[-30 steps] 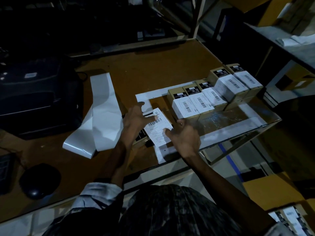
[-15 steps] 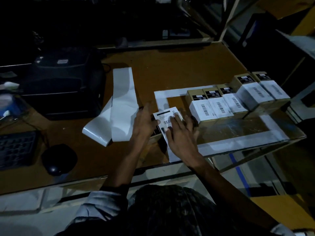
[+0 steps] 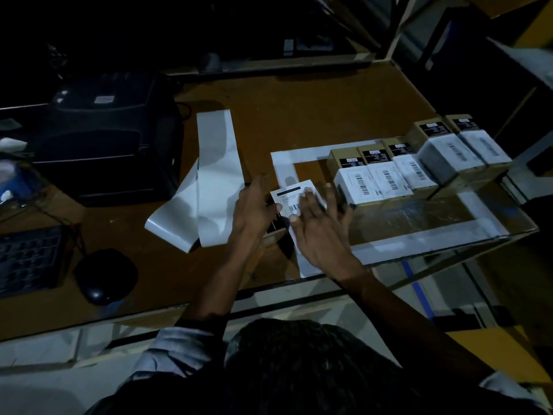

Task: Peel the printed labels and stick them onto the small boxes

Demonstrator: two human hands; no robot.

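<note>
Item: small box, near the front edge of the table, mostly hidden under both hands.

Label: laid on the box top, smoothed by the flat, spread fingers of the right hand.

Left hand: curled about the box's left side, steadying it.

Handling, as judged: box light and stiff, best gripped by its sides; label thin, limp and sticky, best taken by an edge and easily creased.

Five labelled boxes are ranged just to the right.
</note>
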